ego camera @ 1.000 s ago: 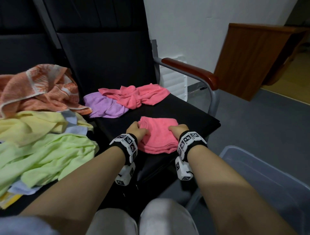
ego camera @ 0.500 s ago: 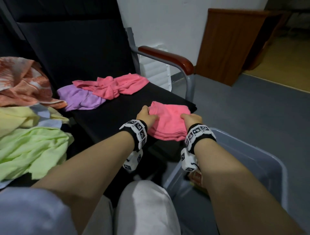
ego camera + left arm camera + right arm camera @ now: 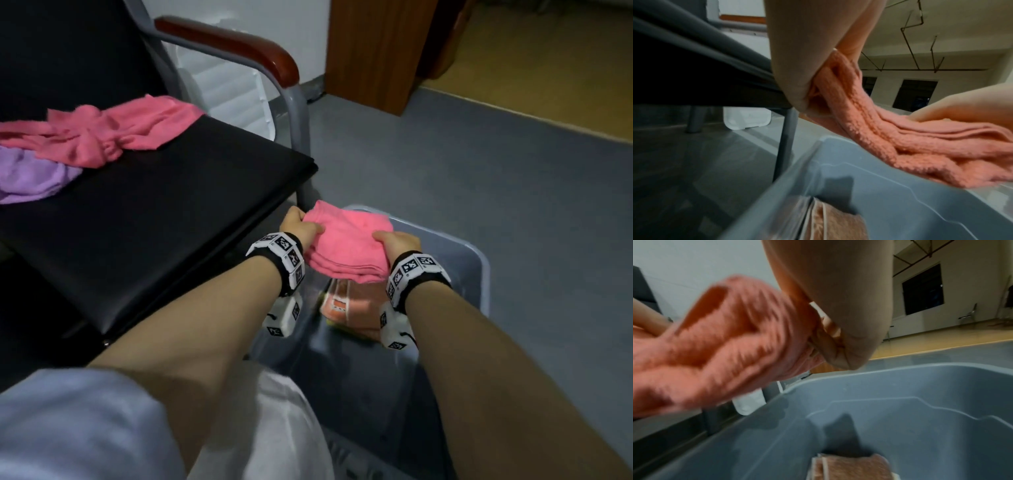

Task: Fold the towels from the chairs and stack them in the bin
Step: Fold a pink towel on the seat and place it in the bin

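A folded pink towel [image 3: 347, 245] hangs in the air above the clear plastic bin [image 3: 479, 270] on the floor. My left hand [image 3: 301, 226] grips its left edge and my right hand [image 3: 394, 241] grips its right edge. The left wrist view shows the towel's folded layers [image 3: 910, 141] pinched over the bin wall [image 3: 890, 203]. In the right wrist view the towel [image 3: 725, 345] is blurred above the bin [image 3: 920, 386]. A folded orange patterned towel [image 3: 346, 305] lies at the bottom of the bin. An unfolded pink towel [image 3: 102, 133] and a purple towel [image 3: 30, 178] lie on the black chair seat [image 3: 154, 222].
The chair's wood-topped metal armrest [image 3: 233, 44] and its leg [image 3: 303, 144] stand just left of the bin. A wooden cabinet [image 3: 376, 51] stands against the back wall. Grey floor [image 3: 479, 164] surrounds the bin. My knee [image 3: 274, 428] is close to the bin's near side.
Both hands lifted the folded pink towel off the chair seat and carried it right, past the seat's edge, to above the bin. The head view swung right with them.
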Available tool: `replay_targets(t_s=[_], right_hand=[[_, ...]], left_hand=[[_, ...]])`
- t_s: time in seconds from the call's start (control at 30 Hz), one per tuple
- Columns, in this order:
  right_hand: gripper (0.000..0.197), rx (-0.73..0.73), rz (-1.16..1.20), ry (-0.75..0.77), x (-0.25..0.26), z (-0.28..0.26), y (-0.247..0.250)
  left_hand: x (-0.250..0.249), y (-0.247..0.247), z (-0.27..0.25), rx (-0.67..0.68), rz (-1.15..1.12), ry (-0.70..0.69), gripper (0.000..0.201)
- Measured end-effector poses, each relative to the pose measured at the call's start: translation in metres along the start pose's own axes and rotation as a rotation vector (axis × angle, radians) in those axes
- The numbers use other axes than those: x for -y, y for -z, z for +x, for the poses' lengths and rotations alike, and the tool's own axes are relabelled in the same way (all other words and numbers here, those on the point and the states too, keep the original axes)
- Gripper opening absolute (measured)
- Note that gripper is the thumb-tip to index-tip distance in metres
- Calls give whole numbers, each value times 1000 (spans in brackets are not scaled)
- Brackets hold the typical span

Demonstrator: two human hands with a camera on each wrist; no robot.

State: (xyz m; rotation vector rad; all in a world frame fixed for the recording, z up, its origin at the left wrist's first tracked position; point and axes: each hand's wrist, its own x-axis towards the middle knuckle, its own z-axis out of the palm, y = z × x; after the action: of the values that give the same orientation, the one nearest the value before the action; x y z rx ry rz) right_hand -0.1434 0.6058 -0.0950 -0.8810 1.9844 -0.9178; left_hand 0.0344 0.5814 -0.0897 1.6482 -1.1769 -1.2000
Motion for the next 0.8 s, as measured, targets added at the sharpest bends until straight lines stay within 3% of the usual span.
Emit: replay_targets(t_s=[0.2,0.37,0.43,0.47,0.6,0.8], right_hand=[[26,-42,-15,-147,-44,31,17],[35,-4,-70,-225,-80,53,8],[38,-59,-12,-275,-90,63,3],[39,-78,-5,-274,-93,63,0],[37,-33,-168,-194,-116,76,-18],[30,-76,-74,-209,-152,103,-42]], left_hand=[[36,-58,9,66,81,57,36],[58,-86,21,133,270,95,30],[67,-95,31,158,356,123,22],[72,-98,34,179,390,152,16],[89,-118,47,172,511,178,34],[119,-142,59,158,566,173,34]])
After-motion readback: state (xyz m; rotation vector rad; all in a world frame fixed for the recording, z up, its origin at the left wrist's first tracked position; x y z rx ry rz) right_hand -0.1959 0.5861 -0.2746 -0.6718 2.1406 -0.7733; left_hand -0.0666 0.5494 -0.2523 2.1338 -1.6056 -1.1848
